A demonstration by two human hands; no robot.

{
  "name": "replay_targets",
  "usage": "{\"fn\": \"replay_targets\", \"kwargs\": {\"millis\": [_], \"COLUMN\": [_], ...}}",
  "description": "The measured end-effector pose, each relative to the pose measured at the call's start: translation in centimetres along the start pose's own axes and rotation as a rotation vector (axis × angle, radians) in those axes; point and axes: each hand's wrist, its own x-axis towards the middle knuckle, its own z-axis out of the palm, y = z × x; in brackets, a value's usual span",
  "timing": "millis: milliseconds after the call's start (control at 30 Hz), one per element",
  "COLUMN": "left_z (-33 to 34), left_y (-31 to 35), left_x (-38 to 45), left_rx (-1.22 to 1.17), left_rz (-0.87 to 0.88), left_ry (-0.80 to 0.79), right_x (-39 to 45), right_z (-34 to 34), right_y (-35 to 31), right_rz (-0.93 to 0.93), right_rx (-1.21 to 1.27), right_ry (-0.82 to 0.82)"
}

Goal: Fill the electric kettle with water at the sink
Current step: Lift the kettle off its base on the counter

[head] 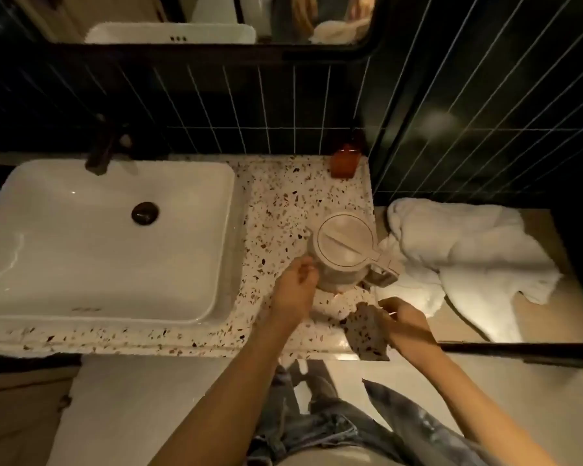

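Fingers [305, 269] of the left hand [295, 290] curl loosely just beside the kettle [345, 250], at its lower left side; whether they touch its wall cannot be told, and they grip nothing. That kettle stands upright on the speckled desk [283, 203] with its lid [345, 239] closed and its handle [386, 272] pointing away from these fingers, toward the right hand [403, 322]. Right-hand fingers are bent inward near the desk's corner, just below the handle and apart from it; what they hold, if anything, cannot be told. Left of both hands sits the white sink [108, 243], with a dark drain plug [145, 213] and a dark tap [101, 149] at its far edge. Beyond the kettle, a small orange bottle [344, 161] stands by the tiled wall. Right of the hands, a white towel [465, 250] lies crumpled on a lower ledge.
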Motion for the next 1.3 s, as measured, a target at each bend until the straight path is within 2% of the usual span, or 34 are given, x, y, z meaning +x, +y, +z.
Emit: {"fn": "replay_targets", "kwargs": {"millis": [133, 300, 400, 533, 667, 833, 1033, 1167, 1300], "left_z": [-0.7, -0.3, -0.1, -0.1, 0.0, 0.6, 0.9, 0.6, -0.3], "left_y": [1.7, 1.9, 1.3, 1.1, 1.3, 1.5, 1.6, 1.7, 2.6], "left_x": [3.0, 7.1, 7.9, 8.1, 8.7, 8.6, 7.6, 6.9, 6.0], "left_rx": [-0.047, -0.084, -0.082, -0.128, -0.149, -0.188, -0.258, -0.279, -0.335], "left_rz": [-0.02, -0.112, -0.082, -0.079, -0.151, -0.215, -0.16, -0.089, -0.045], "left_ry": [-0.082, -0.205, -0.247, -0.323, -0.374, -0.367, -0.358, -0.351, -0.308], "right_x": [0.6, 1.1, 1.5, 2.2, 2.5, 2.5, 4.0, 1.3, 0.7], "right_z": [-0.6, -0.8, -0.9, -1.0, -1.0, -1.2, -0.1, -2.0, -2.1], "right_y": [-0.4, -2.6, -3.9, -5.0, -4.9, -4.8, -2.1, -5.2, -5.5], "right_rz": [0.099, 0.064, 0.055, 0.044, 0.033, 0.003, -0.005, -0.006, -0.076], "right_rx": [0.149, 0.388, 0.437, 0.487, 0.51, 0.56, 0.538, 0.661, 0.768], "right_ry": [0.229, 0.375, 0.421, 0.408, 0.355, 0.307, 0.203, 0.174, 0.164]}}
